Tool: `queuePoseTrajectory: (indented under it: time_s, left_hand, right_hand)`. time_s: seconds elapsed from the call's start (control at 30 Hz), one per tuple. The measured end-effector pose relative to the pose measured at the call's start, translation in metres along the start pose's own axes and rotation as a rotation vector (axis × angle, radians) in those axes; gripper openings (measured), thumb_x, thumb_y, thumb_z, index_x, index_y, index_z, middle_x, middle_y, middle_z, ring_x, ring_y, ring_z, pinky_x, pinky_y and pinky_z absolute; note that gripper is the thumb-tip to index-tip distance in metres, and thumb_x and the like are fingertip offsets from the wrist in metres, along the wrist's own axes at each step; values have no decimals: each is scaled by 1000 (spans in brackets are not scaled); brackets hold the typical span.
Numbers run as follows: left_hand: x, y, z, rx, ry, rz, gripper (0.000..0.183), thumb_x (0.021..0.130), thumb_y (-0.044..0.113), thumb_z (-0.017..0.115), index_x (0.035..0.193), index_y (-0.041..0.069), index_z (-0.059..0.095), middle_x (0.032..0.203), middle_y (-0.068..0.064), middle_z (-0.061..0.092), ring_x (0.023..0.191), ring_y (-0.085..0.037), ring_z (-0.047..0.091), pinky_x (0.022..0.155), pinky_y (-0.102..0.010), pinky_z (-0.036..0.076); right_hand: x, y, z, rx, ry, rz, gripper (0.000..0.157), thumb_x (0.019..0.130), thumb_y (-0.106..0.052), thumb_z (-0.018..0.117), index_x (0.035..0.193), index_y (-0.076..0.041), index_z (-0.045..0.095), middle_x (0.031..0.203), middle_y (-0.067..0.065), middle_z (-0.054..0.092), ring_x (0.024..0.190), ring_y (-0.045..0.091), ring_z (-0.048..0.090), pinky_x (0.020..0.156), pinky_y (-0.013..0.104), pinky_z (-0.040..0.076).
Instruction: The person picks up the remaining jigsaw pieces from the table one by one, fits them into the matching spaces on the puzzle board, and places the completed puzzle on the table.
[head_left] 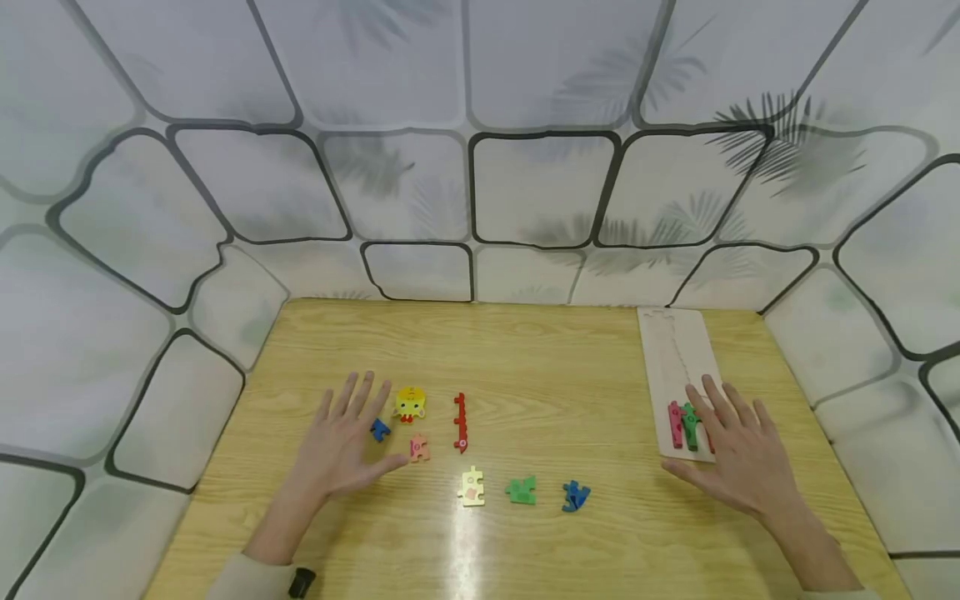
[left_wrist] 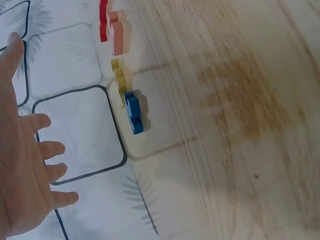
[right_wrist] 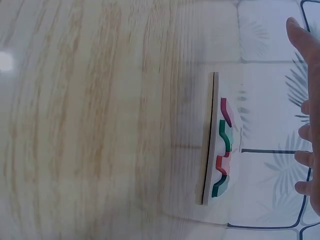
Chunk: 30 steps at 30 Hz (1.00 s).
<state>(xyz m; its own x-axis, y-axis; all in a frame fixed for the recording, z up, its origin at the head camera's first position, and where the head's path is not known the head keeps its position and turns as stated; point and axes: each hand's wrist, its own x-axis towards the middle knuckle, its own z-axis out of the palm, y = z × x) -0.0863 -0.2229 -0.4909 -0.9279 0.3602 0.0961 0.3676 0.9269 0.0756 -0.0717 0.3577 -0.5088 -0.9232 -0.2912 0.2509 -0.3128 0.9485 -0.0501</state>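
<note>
My left hand (head_left: 341, 442) is spread flat above the table's left side, holding nothing. Beside its fingers are a small blue puzzle piece (head_left: 380, 430), a yellow animal-head piece (head_left: 410, 403) and, near the thumb tip, a pinkish-orange piece (head_left: 419, 448). With fingers apart, my right hand (head_left: 738, 454) is over the near end of a pale puzzle board (head_left: 675, 350) and grips nothing. On that end of the board are a pink piece (head_left: 676, 424) and a green piece (head_left: 689, 426). The right wrist view also shows a red piece (right_wrist: 222, 164) and a dark green piece (right_wrist: 220, 186) there.
Between the hands lie a long red piece (head_left: 461, 423), a pale yellow piece (head_left: 472, 487), a light green piece (head_left: 521, 490) and a blue piece (head_left: 575, 497). A white wall covering with dark outlines (head_left: 547, 192) encloses the wooden table (head_left: 555, 375) at the back and sides.
</note>
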Motion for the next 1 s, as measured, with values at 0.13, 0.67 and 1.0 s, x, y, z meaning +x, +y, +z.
queuePoseTrajectory:
  time_s: [0.13, 0.67, 1.0]
  left_hand:
    - [5, 6, 2, -9, -7, 24, 110, 85, 76, 66, 167, 14, 30, 174, -20, 26, 162, -44, 26, 127, -69, 28]
    - [52, 55, 13, -95, -42, 182, 106, 88, 74, 64, 169, 17, 27, 175, -16, 26, 163, -40, 26, 130, -66, 25]
    - [81, 88, 26, -91, -135, 305, 105, 94, 84, 45, 170, 17, 20, 177, -17, 21, 165, -39, 18, 131, -65, 22]
  right_hand:
    - [-1, 1, 1, -3, 2, -5, 117, 76, -78, 73, 164, -12, 36, 172, 19, 34, 156, 44, 32, 119, 74, 27]
    - [0, 19, 4, -29, -55, -12, 119, 76, -77, 75, 167, -14, 30, 174, 17, 29, 147, 47, 40, 118, 69, 33]
    - [-1, 31, 12, -29, -100, -25, 117, 80, -76, 73, 167, -11, 29, 175, 17, 28, 152, 44, 37, 116, 66, 34]
